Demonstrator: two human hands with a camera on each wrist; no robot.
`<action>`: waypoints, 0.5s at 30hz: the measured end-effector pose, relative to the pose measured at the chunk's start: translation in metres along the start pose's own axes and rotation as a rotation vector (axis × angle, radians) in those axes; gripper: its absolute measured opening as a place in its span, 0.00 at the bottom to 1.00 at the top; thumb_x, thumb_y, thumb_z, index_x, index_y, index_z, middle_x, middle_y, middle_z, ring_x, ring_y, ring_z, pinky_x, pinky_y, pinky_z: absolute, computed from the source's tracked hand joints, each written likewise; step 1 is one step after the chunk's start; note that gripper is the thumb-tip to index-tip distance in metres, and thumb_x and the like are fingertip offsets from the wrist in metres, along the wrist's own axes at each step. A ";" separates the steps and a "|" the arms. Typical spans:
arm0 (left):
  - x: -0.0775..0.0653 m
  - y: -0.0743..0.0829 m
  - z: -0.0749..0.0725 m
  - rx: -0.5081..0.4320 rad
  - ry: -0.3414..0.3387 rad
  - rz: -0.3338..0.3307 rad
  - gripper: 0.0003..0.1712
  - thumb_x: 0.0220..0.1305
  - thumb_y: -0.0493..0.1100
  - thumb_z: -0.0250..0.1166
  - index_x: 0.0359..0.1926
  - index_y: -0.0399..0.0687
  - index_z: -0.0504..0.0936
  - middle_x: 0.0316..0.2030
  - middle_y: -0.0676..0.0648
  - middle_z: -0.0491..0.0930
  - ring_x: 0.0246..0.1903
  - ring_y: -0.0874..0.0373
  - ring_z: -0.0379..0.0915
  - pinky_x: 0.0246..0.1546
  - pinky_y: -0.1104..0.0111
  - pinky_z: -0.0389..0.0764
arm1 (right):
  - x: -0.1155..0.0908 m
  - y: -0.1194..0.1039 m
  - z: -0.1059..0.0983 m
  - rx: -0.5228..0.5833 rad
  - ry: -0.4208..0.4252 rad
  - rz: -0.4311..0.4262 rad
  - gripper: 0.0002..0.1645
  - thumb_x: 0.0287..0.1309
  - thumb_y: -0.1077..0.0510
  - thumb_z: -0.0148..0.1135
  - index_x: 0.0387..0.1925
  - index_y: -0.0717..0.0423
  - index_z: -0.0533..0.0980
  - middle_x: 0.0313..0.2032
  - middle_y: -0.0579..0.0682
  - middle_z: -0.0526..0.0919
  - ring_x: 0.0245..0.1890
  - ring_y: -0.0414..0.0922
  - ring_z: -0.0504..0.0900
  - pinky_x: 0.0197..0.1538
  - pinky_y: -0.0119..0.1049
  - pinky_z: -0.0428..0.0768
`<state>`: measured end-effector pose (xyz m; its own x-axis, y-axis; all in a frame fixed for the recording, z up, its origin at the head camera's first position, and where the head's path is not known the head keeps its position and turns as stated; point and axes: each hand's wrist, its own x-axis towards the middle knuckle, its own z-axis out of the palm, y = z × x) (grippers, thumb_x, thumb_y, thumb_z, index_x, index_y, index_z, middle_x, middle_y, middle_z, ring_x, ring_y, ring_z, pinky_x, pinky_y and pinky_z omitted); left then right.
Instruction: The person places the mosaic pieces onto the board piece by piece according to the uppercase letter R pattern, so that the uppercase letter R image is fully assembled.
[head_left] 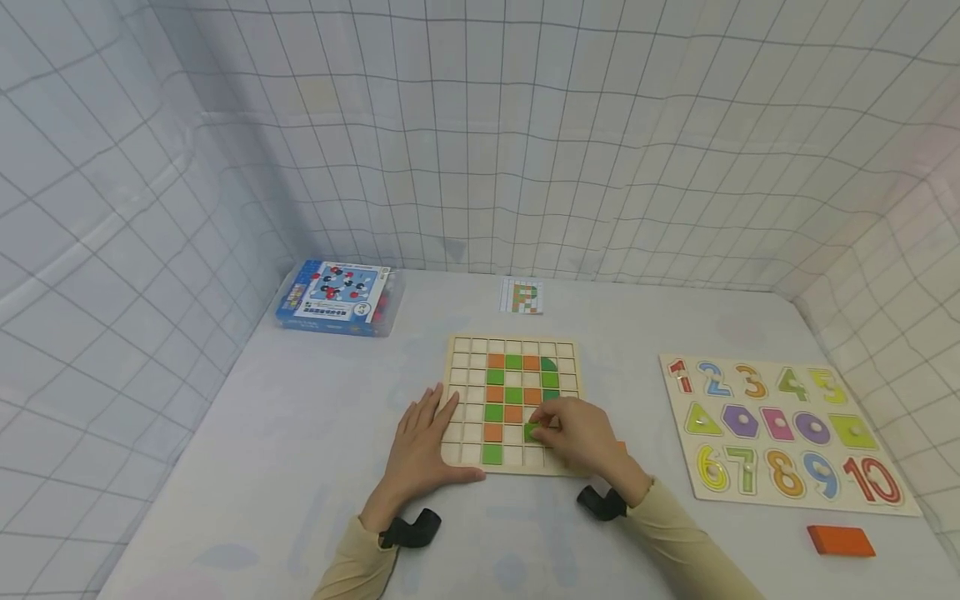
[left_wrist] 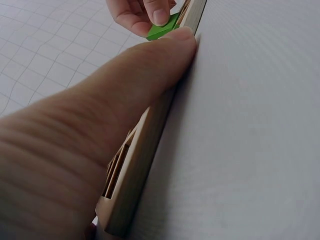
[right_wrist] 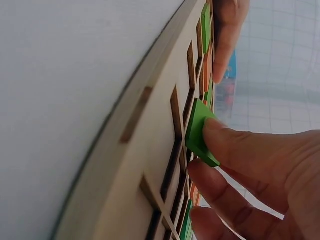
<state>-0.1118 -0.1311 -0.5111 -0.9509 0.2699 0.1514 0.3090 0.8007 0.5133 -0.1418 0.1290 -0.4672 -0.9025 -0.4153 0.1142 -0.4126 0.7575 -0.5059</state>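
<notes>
A wooden grid board (head_left: 463,434) lies on the table, with orange and green tiles set in several of its squares. Spread along its left edge is my left hand (head_left: 422,447), fingers straight and thumb against the near edge, as the left wrist view also shows. My right hand (head_left: 583,432) pinches a green square tile (right_wrist: 198,131) between thumb and fingers over the lower right part of the grid. In the right wrist view the tile stands tilted at one of the board's cells. The right hand hides some cells behind it.
A small printed pattern card (head_left: 527,297) lies behind the board. At the back left is a blue molecule-model box (head_left: 337,296). To the right lie a number-and-shape puzzle board (head_left: 757,447) and an orange block (head_left: 840,541). An orange piece (head_left: 620,447) peeks out beside the right wrist.
</notes>
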 end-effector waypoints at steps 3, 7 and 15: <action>0.000 0.000 0.000 0.004 -0.005 -0.004 0.69 0.32 0.71 0.73 0.72 0.44 0.57 0.72 0.38 0.48 0.71 0.45 0.37 0.67 0.50 0.43 | 0.000 0.000 0.001 -0.012 -0.003 0.003 0.04 0.49 0.54 0.73 0.28 0.46 0.84 0.24 0.35 0.76 0.23 0.33 0.71 0.24 0.30 0.71; 0.000 0.001 -0.001 0.000 0.001 -0.004 0.69 0.31 0.71 0.74 0.72 0.44 0.58 0.72 0.38 0.48 0.71 0.45 0.38 0.67 0.50 0.44 | -0.001 0.001 0.003 -0.056 -0.005 0.004 0.04 0.48 0.53 0.73 0.29 0.45 0.85 0.25 0.35 0.75 0.24 0.33 0.72 0.25 0.29 0.71; 0.000 0.000 0.000 0.004 0.004 0.002 0.68 0.32 0.71 0.74 0.71 0.43 0.58 0.72 0.38 0.48 0.71 0.44 0.38 0.67 0.49 0.44 | -0.003 0.001 0.003 -0.140 0.014 -0.009 0.07 0.47 0.50 0.73 0.31 0.45 0.87 0.25 0.36 0.77 0.23 0.34 0.70 0.21 0.27 0.66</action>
<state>-0.1119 -0.1312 -0.5108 -0.9503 0.2694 0.1561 0.3111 0.8023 0.5095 -0.1386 0.1294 -0.4704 -0.9001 -0.4157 0.1303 -0.4325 0.8172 -0.3810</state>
